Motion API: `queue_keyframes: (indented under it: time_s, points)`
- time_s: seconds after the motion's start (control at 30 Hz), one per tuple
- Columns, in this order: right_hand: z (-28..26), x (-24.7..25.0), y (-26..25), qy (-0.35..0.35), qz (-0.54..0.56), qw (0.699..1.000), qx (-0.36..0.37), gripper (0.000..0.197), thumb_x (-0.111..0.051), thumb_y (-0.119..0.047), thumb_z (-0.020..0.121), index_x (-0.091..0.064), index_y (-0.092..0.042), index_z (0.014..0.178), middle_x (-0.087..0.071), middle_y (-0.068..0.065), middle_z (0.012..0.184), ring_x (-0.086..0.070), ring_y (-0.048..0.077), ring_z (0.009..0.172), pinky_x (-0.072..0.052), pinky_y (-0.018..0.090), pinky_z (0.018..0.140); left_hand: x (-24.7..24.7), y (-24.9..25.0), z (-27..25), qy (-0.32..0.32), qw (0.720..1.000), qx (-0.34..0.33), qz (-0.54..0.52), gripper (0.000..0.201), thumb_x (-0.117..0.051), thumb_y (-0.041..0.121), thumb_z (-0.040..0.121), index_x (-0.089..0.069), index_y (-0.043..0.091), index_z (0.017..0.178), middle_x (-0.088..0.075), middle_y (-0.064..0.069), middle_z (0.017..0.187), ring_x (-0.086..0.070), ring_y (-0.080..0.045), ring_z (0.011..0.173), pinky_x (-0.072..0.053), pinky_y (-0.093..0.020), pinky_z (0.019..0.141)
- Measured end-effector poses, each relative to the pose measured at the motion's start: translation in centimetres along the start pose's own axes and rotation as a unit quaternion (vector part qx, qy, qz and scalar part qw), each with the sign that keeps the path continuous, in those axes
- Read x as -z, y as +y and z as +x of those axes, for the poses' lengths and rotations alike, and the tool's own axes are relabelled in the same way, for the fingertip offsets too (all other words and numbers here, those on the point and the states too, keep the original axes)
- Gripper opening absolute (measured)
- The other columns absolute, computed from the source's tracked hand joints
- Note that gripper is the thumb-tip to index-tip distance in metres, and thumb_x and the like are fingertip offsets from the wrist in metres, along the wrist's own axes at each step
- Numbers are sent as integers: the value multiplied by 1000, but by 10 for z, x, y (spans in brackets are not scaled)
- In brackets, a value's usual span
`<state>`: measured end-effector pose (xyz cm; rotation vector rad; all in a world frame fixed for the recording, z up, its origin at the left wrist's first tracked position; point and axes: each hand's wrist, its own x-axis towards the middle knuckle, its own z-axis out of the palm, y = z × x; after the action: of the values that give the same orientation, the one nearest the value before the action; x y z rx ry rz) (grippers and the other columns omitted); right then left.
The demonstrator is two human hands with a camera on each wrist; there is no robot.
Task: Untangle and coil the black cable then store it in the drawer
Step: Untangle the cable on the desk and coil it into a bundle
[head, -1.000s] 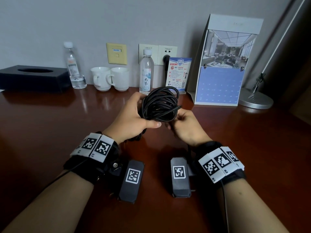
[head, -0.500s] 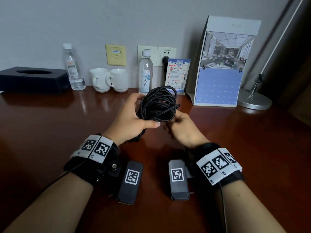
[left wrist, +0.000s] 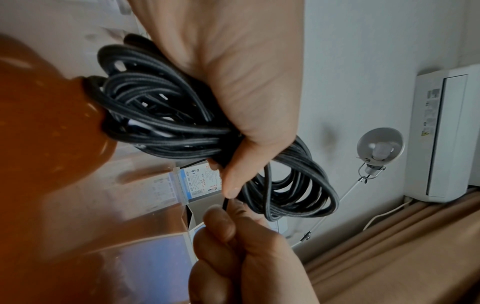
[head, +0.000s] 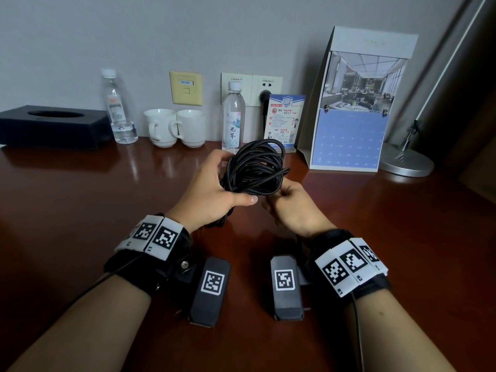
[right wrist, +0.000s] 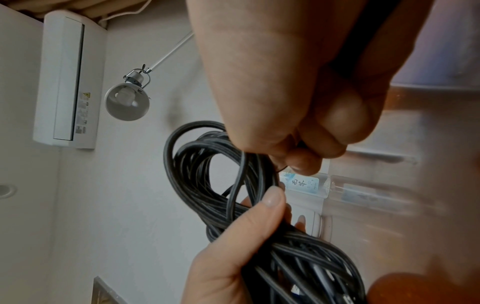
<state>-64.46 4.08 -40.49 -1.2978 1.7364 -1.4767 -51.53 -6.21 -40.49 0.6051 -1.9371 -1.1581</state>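
Note:
The black cable [head: 256,167] is gathered into a bundle of several loops, held above the middle of the dark wooden desk [head: 80,210]. My left hand [head: 212,191] grips the bundle around its left side, thumb across the front [left wrist: 233,179]. My right hand [head: 290,208] is curled just right of it and pinches a thin black strand [left wrist: 225,203] that runs from the bundle [right wrist: 233,185]. A short length of cable hangs below the left hand. No drawer is in view.
Along the wall stand a black tissue box [head: 51,126], two water bottles [head: 116,106] [head: 234,116], two white cups [head: 175,127], a small notice card [head: 284,122], a desk calendar [head: 354,108] and a lamp base [head: 405,162].
Both hands and the bundle stay almost where they were; the hold is the same. The head view has tilted slightly.

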Motion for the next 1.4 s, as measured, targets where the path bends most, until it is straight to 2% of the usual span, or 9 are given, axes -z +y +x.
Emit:
queue_keyframes:
  time_s: [0.1, 0.3, 0.57, 0.8, 0.93, 1.03, 1.1, 1.23, 1.4]
  points:
    - [0, 0, 1, -1, -4, 1000, 2, 30, -29, 20, 87, -51, 0, 83, -37, 6, 57, -33, 0, 31, -29, 11, 35, 0, 0, 0, -2, 1000, 3, 2, 67, -91, 9, 54, -51, 34, 102, -67, 6, 110, -64, -6, 104, -47, -33, 101]
    - [0, 1, 0, -5, -15, 1000, 10, 35, -29, 20, 86, -46, -7, 73, -39, 3, 57, -34, -1, 33, -29, 11, 37, -1, 3, -1, -4, 1000, 11, 7, 67, -87, 24, 46, -50, 37, 101, -67, 7, 110, -64, -5, 104, -48, -34, 100]
    - [0, 0, -1, -6, -14, 1000, 6, 30, -29, 20, 87, -49, -1, 80, -40, 5, 58, -34, -1, 33, -30, 12, 36, 0, 2, -1, -1, 1000, 14, 9, 69, -87, 26, 45, -50, 37, 102, -67, 6, 112, -64, -8, 106, -48, -38, 101]
    - [0, 0, 2, 0, -8, 1000, -3, 27, -30, 21, 83, -54, 7, 84, -40, 8, 58, -34, 0, 33, -29, 12, 36, 0, 1, -1, 2, 1000, 11, 4, 65, -92, 11, 54, -52, 34, 99, -69, 7, 105, -66, -4, 99, -48, -26, 93]
    - [-1, 1, 2, -4, -18, 1000, -20, 36, -30, 17, 84, -45, -11, 67, -42, 5, 57, -34, 1, 32, -27, 11, 35, 2, 0, -4, -40, 998, 30, 45, 44, -89, 26, 61, -67, 33, 99, -73, 14, 97, -66, 1, 95, -50, -27, 93]
    - [-4, 2, -1, -14, -8, 999, -34, 39, -30, 16, 86, -47, -13, 67, -45, -2, 51, -34, 0, 30, -27, 10, 34, 2, -2, -4, -58, 994, 54, 72, 53, -85, 48, 50, -71, 32, 99, -74, 15, 95, -67, -3, 96, -51, -34, 95]
    - [-5, 3, -2, -11, -9, 999, -40, 35, -31, 15, 87, -53, -8, 72, -46, -9, 46, -35, 0, 29, -28, 9, 33, 2, -3, -3, -66, 992, 54, 96, 57, -88, 43, 49, -70, 32, 102, -73, 16, 98, -66, -4, 99, -50, -36, 97]
    - [-5, 3, -2, -6, -17, 999, -47, 31, -31, 14, 88, -59, 1, 93, -45, 0, 56, -36, -1, 30, -29, 10, 34, 4, -5, -3, -71, 991, 56, 99, 52, -90, 28, 59, -69, 30, 106, -72, 15, 102, -65, -4, 102, -49, -37, 99]
    - [-5, 1, -4, 1, 9, 999, -47, 36, -30, 14, 89, -57, -7, 81, -44, 3, 56, -33, -2, 31, -26, 9, 34, 3, -5, -6, -45, 994, 41, 92, 40, -89, 34, 61, -70, 31, 96, -73, 16, 94, -66, 0, 95, -51, -29, 92]
